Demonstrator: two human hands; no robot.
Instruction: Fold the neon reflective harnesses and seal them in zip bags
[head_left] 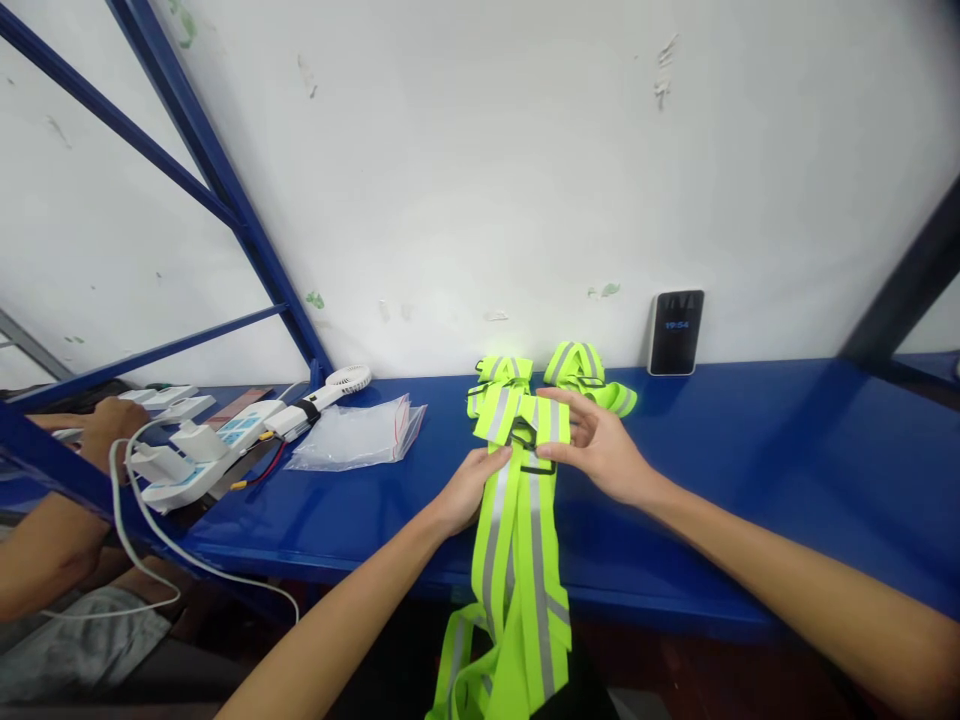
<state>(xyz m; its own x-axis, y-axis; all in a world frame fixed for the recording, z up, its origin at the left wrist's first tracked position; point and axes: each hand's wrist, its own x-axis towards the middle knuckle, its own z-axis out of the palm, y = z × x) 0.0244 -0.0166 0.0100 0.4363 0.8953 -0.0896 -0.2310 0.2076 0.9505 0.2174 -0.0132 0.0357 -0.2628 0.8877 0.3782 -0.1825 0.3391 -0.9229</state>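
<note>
A neon yellow reflective strap vest (521,540) with grey bands lies across the blue shelf (750,450) and hangs over its front edge. My left hand (469,485) rests on the vest's left strap, fingers curled on it near the top. My right hand (600,445) pinches the upper end of the vest by a black buckle. Two folded reflective vests (581,372) lie just behind, against the white wall.
A dark phone (676,332) leans upright on the wall at right. Clear zip bags (360,435), a white hand-held fan (330,390) and a white power strip with chargers (202,450) lie at left. Another person's hand and arm (105,430) are at far left. Blue frame bars cross the left.
</note>
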